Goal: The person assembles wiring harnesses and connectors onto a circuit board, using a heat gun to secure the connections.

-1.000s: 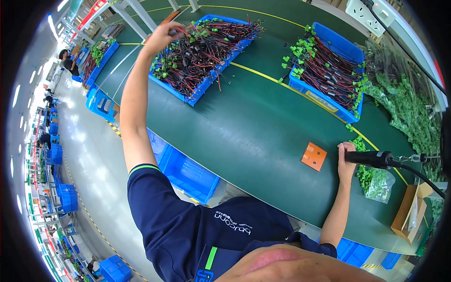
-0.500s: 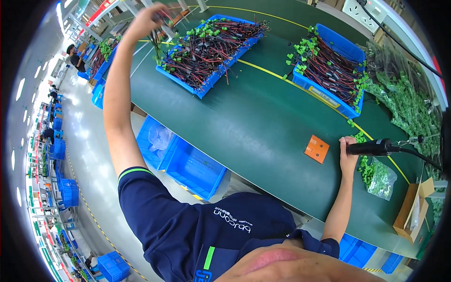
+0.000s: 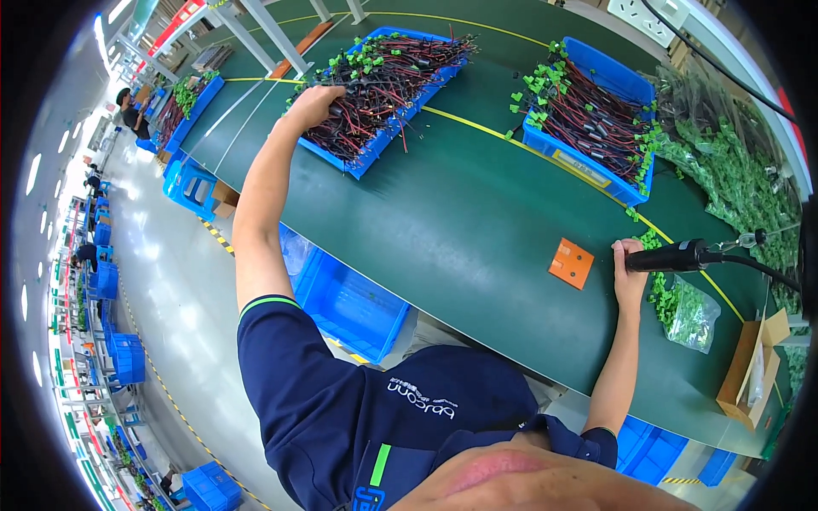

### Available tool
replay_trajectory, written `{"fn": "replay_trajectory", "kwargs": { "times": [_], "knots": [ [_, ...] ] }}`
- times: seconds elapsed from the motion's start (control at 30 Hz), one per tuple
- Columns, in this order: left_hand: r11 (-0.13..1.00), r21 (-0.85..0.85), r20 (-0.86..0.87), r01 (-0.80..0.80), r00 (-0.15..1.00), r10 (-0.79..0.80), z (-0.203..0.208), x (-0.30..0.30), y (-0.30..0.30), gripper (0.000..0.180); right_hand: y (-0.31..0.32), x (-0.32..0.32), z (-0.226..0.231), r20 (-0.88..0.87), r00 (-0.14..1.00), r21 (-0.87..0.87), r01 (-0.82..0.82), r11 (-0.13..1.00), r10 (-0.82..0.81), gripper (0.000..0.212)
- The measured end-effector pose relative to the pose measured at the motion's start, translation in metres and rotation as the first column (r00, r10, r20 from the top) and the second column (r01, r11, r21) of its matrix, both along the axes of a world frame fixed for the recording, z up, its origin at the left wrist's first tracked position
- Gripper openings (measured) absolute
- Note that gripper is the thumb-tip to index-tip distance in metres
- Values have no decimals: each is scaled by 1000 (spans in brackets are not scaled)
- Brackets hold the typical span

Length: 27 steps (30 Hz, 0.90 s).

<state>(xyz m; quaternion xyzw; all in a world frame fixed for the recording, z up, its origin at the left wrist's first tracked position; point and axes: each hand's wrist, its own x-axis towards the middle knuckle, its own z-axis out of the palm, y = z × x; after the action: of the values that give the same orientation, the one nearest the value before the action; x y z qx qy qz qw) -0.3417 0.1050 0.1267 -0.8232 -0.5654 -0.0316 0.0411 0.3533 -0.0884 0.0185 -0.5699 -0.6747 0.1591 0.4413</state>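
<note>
My left hand (image 3: 313, 107) reaches over the blue tray (image 3: 360, 169) on the left of the bench, fingers curled down onto the red-and-black wire leads (image 3: 375, 98) heaped in it. Its fingertips are partly hidden, and the lead in its grasp blends into the pile. Green connectors (image 3: 368, 58) are attached to many leads. On the right, my right hand (image 3: 629, 266) is wrapped around a black cylindrical electric screwdriver (image 3: 669, 257), lying level, with a cord at its far end. An orange block with holes (image 3: 571, 263) rests on the bench just left of that hand.
A second blue tray (image 3: 588, 173) of leads stands at the back right. Beside the screwdriver lie loose green connectors and a clear bag (image 3: 692, 315) of them. A cardboard box (image 3: 750, 375) stands at the right edge. Metal posts (image 3: 277, 38) rise beyond my left hand.
My left hand has come down and rightward from above the bench's far left, where leads hung from it, onto the left tray. The right hand keeps hold of the screwdriver.
</note>
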Motion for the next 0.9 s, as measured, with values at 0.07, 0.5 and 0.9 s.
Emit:
{"fn": "replay_trajectory", "kwargs": {
  "times": [0.07,0.5,0.9],
  "knots": [
    [991,133,185,20,982,-44,11,-23,-9,33,3,-1,0,-6,1000,4,-10,1000,10,15],
    [728,578,780,-370,514,-358,297,-170,-56,20,6,0,-6,-13,998,42,-66,997,67,19],
    [885,443,770,-142,567,-294,272,49,-119,35,8,4,-7,19,999,40,-52,998,51,22]
  ]
}}
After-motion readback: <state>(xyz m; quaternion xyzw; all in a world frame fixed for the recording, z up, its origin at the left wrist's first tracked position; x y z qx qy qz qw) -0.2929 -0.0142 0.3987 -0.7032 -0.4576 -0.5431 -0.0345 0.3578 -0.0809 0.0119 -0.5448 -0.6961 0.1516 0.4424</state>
